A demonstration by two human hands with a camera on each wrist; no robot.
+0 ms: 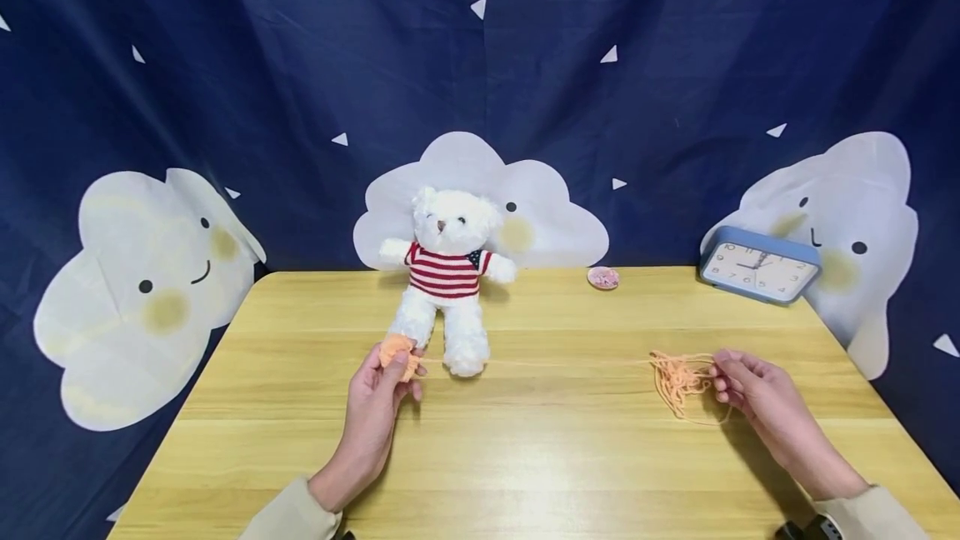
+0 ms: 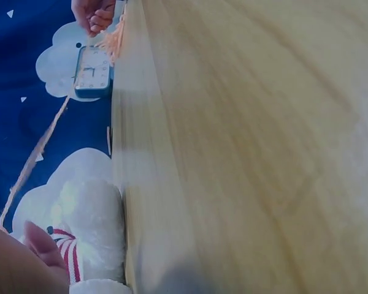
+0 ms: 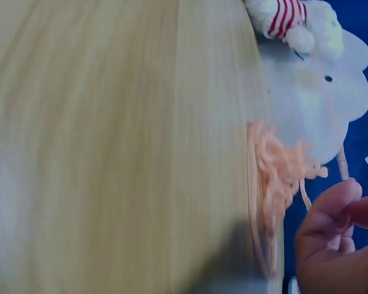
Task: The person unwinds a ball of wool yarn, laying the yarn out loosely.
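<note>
In the head view my left hand [image 1: 375, 394] grips a small wound ball of peach yarn [image 1: 397, 355], held in front of the teddy bear's leg. From it a thin strand of yarn [image 1: 555, 363] runs across the table to my right hand [image 1: 757, 394], which pinches it between thumb and fingers. Beside the right fingertips lies a loose tangle of peach yarn [image 1: 677, 382], seen close in the right wrist view as a heap of loops [image 3: 276, 171]. The left wrist view shows part of the left hand [image 2: 43, 245], with the ball hidden.
A white teddy bear [image 1: 446, 273] in a red-striped shirt sits at the back of the wooden table [image 1: 525, 457]. A small round pink item [image 1: 603, 277] lies near the back edge. A blue clock [image 1: 761, 265] stands at the back right, before a dark blue curtain [image 1: 652, 90].
</note>
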